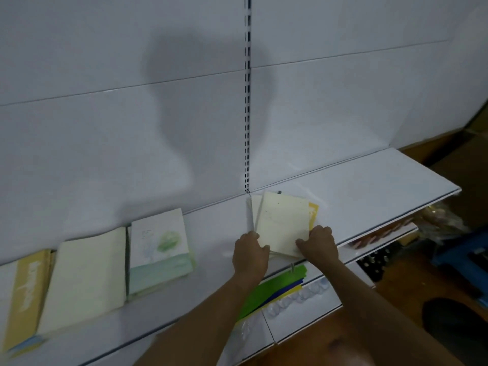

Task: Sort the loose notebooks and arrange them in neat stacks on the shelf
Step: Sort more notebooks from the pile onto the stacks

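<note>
Notebooks [282,223] lying fanned on shelf [369,186], right of centre, long axis running near-to-far. Left hand [250,253] and right hand [318,244] gripping near corners, both equally close.

Colour-wise on my feed it's mostly white: the shelf [369,186] and the back panel [105,128] are both plain white, with a white upright [247,101] dotted with dark slots. The notebook on top of the pile [282,220] is pale cream with a few faint specks, and a yellow cover [313,211] peeks out under it. Further left there's a white notebook with a green watercolour blob and mint band [159,249], a plain cream one [84,278], and a mustard yellow one with white lettering [26,294], too blurry to read. Lower down, green, blue and yellow sheets [274,289], I think folders.
</note>
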`<action>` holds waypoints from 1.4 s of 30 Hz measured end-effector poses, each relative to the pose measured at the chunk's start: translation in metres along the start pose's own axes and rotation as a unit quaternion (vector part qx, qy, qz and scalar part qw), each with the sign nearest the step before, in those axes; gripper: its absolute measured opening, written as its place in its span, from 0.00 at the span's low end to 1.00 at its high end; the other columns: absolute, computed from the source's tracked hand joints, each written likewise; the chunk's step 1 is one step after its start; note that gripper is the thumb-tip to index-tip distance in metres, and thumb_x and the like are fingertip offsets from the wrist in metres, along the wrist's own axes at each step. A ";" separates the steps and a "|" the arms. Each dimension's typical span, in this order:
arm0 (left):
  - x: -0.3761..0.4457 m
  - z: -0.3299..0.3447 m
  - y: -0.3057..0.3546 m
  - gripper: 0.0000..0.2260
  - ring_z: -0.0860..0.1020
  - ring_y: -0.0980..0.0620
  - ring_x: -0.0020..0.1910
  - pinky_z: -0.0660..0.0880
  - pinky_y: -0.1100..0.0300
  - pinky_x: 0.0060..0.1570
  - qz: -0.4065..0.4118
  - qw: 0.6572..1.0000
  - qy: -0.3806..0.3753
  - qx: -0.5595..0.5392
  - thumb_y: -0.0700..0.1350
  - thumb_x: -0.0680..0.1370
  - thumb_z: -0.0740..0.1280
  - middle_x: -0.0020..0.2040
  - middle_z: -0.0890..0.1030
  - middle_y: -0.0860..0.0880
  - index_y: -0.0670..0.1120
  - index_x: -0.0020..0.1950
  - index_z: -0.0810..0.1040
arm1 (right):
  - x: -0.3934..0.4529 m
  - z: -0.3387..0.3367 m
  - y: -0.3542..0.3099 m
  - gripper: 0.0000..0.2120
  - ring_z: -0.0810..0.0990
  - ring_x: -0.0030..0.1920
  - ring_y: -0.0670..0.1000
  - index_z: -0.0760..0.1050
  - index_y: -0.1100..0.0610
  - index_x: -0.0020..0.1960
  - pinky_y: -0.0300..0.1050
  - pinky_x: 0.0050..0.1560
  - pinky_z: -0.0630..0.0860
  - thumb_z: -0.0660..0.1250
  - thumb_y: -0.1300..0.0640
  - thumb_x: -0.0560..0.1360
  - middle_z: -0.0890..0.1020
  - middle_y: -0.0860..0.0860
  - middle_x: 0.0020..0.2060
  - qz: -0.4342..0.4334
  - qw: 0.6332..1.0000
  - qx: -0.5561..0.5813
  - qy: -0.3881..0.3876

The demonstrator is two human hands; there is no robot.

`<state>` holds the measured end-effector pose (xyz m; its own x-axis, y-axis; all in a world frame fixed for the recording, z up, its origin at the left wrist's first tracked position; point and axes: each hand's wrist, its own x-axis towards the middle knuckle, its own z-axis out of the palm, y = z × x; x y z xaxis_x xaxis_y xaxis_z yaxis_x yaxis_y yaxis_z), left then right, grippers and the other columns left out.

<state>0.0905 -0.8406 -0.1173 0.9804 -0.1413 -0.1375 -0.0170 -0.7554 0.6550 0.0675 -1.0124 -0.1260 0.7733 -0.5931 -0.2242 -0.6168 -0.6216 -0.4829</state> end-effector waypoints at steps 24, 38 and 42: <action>-0.077 -0.257 -0.189 0.08 0.76 0.49 0.47 0.71 0.62 0.44 -0.070 0.967 0.139 -0.203 0.38 0.76 0.64 0.50 0.77 0.48 0.45 0.54 0.69 | -0.156 0.106 -0.268 0.08 0.75 0.44 0.55 0.69 0.57 0.51 0.46 0.41 0.71 0.64 0.55 0.74 0.76 0.52 0.44 -0.192 0.943 0.259 -0.086; -0.173 -0.426 -0.410 0.15 0.76 0.45 0.59 0.74 0.54 0.60 -0.192 0.912 0.340 -0.130 0.37 0.78 0.63 0.60 0.77 0.41 0.40 0.65 0.73 | -0.366 0.263 -0.461 0.16 0.78 0.48 0.53 0.73 0.59 0.60 0.40 0.44 0.70 0.66 0.58 0.73 0.80 0.53 0.50 -0.311 0.892 0.189 -0.269; -0.180 -0.449 -0.455 0.16 0.75 0.44 0.59 0.74 0.51 0.61 -0.221 0.912 0.335 -0.089 0.38 0.78 0.63 0.60 0.75 0.40 0.40 0.67 0.72 | -0.399 0.296 -0.485 0.10 0.78 0.47 0.53 0.75 0.56 0.54 0.41 0.46 0.71 0.65 0.58 0.73 0.80 0.53 0.49 -0.283 0.886 0.183 -0.319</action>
<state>0.0101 -0.1843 -0.0568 0.7851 0.6187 0.0288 0.3822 -0.5205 0.7635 0.1022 -0.3224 -0.0532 0.9412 0.2434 -0.2343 -0.1044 -0.4502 -0.8868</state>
